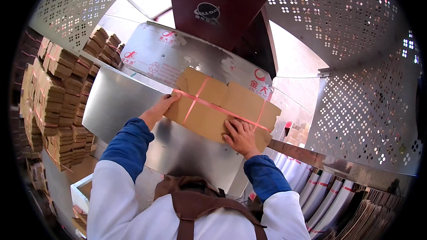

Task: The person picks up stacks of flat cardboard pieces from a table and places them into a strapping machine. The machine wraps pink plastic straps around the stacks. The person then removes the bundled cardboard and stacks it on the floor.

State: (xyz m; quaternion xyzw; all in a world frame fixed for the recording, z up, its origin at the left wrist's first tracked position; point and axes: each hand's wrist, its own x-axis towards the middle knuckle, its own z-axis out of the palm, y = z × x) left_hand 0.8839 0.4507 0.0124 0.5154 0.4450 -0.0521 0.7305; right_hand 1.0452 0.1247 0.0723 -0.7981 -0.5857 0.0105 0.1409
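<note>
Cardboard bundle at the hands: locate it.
In the head view, the cardboard bundle is near centre over the metal table, with the left hand at its left end and the right hand on its near side.

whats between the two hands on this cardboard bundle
In the head view, the brown face of the cardboard bundle, crossed by pink straps, lies between the left hand and the right hand.

Red logos & txt (259,87) on silver tabletop (195,53), wht round logo w/ chars (207,12) on dk-red panel (242,0)
</note>
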